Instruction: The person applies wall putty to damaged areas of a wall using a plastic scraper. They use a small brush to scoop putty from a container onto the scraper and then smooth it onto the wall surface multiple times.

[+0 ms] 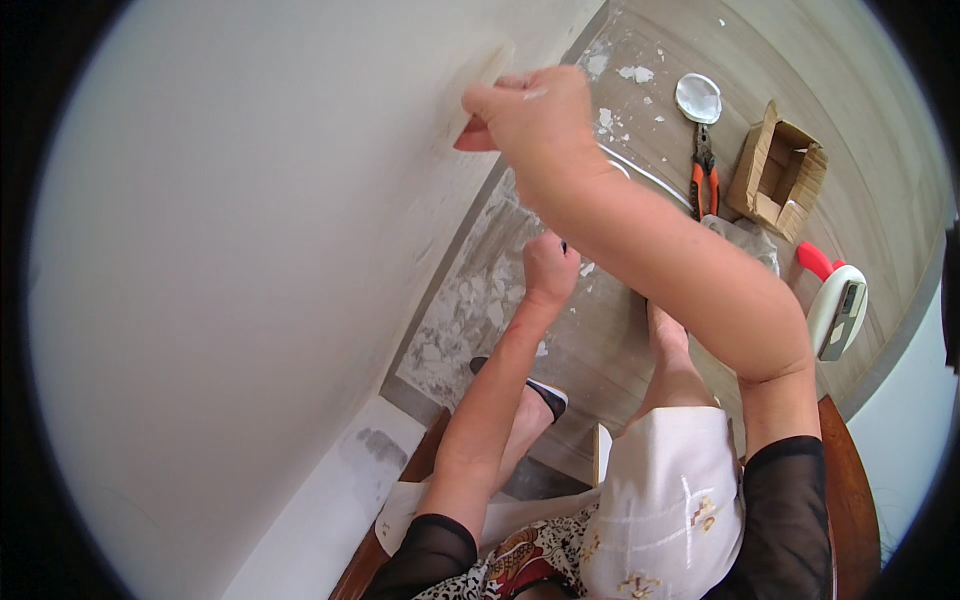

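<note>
My right hand (535,110) is closed around a thin, flat, pale piece (490,72) held against the white wall (250,220). Motion blurs this piece, and its exact kind does not show. A white smear marks the back of that hand. Lower down, near the foot of the wall, my left hand (551,268) is curled into a fist. A small dark bit shows at its edge, but what it grips is mostly hidden. White flakes (465,315) lie scattered over the floor below both hands.
Orange-handled pliers (704,175) lie beside a round white dish (698,98). An open cardboard box (778,172) stands right of them. Further right, a phone (843,320) rests on a white rounded object (825,305) near a red piece (815,261). A white cable (650,176) crosses the floor.
</note>
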The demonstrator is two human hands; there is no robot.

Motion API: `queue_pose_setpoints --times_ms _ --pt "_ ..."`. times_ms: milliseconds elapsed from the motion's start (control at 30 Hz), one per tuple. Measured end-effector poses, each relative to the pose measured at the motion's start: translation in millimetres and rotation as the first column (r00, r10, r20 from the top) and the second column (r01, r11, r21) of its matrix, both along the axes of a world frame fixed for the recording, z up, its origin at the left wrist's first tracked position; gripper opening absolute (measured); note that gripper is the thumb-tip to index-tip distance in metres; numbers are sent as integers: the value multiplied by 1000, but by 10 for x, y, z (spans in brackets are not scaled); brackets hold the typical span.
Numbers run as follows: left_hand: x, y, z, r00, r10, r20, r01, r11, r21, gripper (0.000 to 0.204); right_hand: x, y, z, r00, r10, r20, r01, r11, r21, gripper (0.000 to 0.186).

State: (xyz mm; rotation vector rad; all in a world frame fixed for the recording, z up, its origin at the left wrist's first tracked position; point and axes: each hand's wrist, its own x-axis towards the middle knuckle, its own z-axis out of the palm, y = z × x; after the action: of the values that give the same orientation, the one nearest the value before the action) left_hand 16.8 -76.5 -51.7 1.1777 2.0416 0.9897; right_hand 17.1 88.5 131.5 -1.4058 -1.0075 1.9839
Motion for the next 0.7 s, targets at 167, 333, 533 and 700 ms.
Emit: queue_pose_setpoints --times_ms 167,333,533,700 --pt "142 103 346 926 -149 -347 65 968 -242 16 428 156 689 992 53 -116 -46 997 61 15" --pt "219 234 417 895 -197 -400 32 923 -384 19 1051 390 164 926 -228 -301 296 933 204 15" --pt "139 406 483 852 -255 -457 22 890 -456 23 1615 -16 -636 954 -297 40 286 943 171 16" --pt "96 477 275 909 -190 -371 36 923 -383 25 1798 -250 -961 927 -369 71 358 924 135 16"
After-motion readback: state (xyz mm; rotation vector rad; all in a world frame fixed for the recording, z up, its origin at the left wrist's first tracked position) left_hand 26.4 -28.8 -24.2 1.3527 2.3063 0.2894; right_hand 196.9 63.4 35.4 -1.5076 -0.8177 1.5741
